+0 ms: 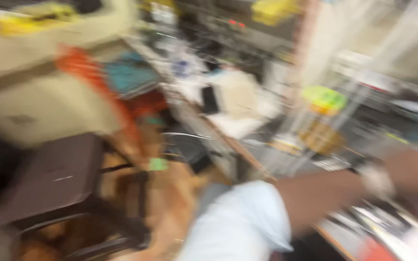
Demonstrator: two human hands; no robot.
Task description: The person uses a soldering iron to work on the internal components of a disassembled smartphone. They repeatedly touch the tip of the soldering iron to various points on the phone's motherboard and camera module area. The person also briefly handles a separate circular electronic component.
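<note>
A small white object [377, 181], too blurred to identify, sits at lower right where the person's two forearms meet. The hands themselves (lost in motion blur) cannot be made out, so whether either grips it is unclear. A pale blue sleeve [240, 224] covers one arm. A dark stool [56, 176] stands at left, beside a cluttered workbench [238, 145].

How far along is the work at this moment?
Done: nothing can be read; motion blur smears the frame. In hand: an arm in a light blue sleeve reaches right over the cluttered bench, toward something white; grip unclear. Left: cannot be judged; the dark stool stands apart.
</note>
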